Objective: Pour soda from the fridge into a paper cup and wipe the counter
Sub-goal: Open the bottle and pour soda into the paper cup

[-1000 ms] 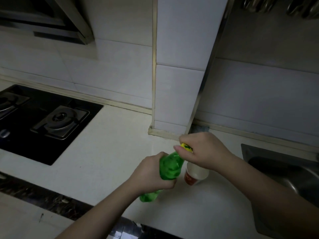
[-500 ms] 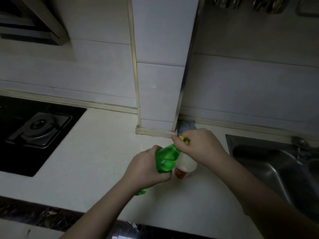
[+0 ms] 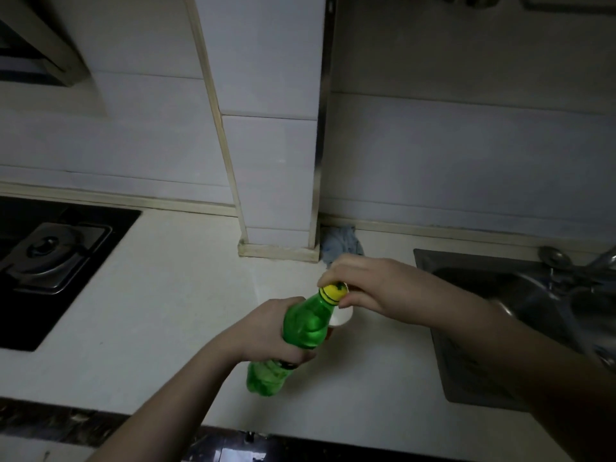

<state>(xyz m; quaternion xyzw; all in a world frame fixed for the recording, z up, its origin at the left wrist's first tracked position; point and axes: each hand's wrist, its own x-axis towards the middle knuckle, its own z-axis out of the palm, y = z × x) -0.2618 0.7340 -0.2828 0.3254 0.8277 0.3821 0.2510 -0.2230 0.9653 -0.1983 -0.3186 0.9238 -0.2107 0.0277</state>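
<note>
A green soda bottle (image 3: 305,323) leans toward the upper right above the white counter (image 3: 150,311). My left hand (image 3: 270,331) is wrapped around its middle. My right hand (image 3: 373,286) pinches the yellow cap (image 3: 332,292) on its neck. Behind the bottle stands a white paper cup (image 3: 343,316) with a red band, mostly hidden by bottle and fingers. A blue-grey cloth (image 3: 340,243) lies crumpled against the wall beside the tiled column.
A black gas hob (image 3: 50,258) with a burner fills the left of the counter. A steel sink (image 3: 506,315) with a tap (image 3: 596,261) lies at the right. A tiled column (image 3: 276,181) rises behind the hands. The counter's dark front edge runs below.
The view has shifted right, showing more of the sink and tap. The yellow cap shows more fully between my right fingers. Both hands keep their grip on the bottle.
</note>
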